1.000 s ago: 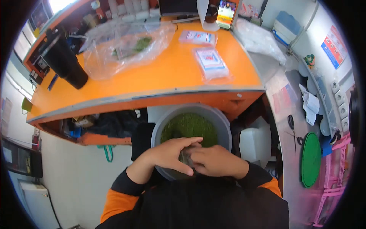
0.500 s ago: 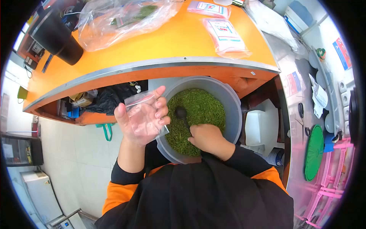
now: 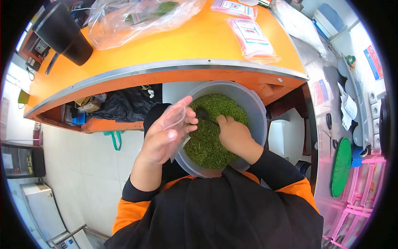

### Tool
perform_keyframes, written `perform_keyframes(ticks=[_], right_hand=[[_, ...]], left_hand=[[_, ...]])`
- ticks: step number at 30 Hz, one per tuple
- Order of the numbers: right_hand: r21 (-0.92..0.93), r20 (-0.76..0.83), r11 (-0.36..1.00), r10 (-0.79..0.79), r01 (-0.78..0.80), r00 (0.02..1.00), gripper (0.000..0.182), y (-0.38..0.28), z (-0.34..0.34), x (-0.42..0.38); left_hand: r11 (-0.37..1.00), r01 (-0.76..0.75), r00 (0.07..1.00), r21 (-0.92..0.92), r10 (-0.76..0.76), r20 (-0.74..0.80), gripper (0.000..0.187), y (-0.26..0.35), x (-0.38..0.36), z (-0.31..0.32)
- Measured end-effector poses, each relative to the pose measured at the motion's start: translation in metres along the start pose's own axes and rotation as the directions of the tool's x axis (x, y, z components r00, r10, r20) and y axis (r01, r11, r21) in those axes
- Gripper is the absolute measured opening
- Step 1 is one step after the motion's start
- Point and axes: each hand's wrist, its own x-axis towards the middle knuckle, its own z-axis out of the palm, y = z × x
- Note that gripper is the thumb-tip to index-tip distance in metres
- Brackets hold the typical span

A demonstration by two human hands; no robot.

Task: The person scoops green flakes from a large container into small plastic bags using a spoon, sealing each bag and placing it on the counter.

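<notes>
A large translucent tub (image 3: 258,108) holds chopped green leaves (image 3: 211,145). Over the tub's left side my left hand (image 3: 163,135) has a small clear plastic bag (image 3: 175,117) in it, its mouth gaping, with the fingers curved around it. Inside the tub my right hand (image 3: 237,137) grips the handle of a black spoon (image 3: 202,113); the spoon's bowl rests on the leaves at the upper left. Part of the handle is hidden by the fingers.
On the orange counter (image 3: 178,45) are a black tumbler (image 3: 66,37), a large clear bag (image 3: 145,20) and packs of small bags (image 3: 251,39). A green lid (image 3: 340,167) and scissors (image 3: 328,122) are at the right. A black bag (image 3: 124,101) lies on the shelf below.
My left hand has turned and moved slightly right, and the bag's mouth now gapes. My right hand has shifted up and right along with the spoon.
</notes>
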Motion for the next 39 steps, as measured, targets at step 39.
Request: perform_keyframes(ticks=[39], right_hand=[[0.02, -0.555, 0.991, -0.096, 0.129, 0.826, 0.011, 0.013, -0.117, -0.068]], left_hand=[[0.324, -0.043, 0.996, 0.945, 0.087, 0.016, 0.075, -0.051, 0.034, 0.028]])
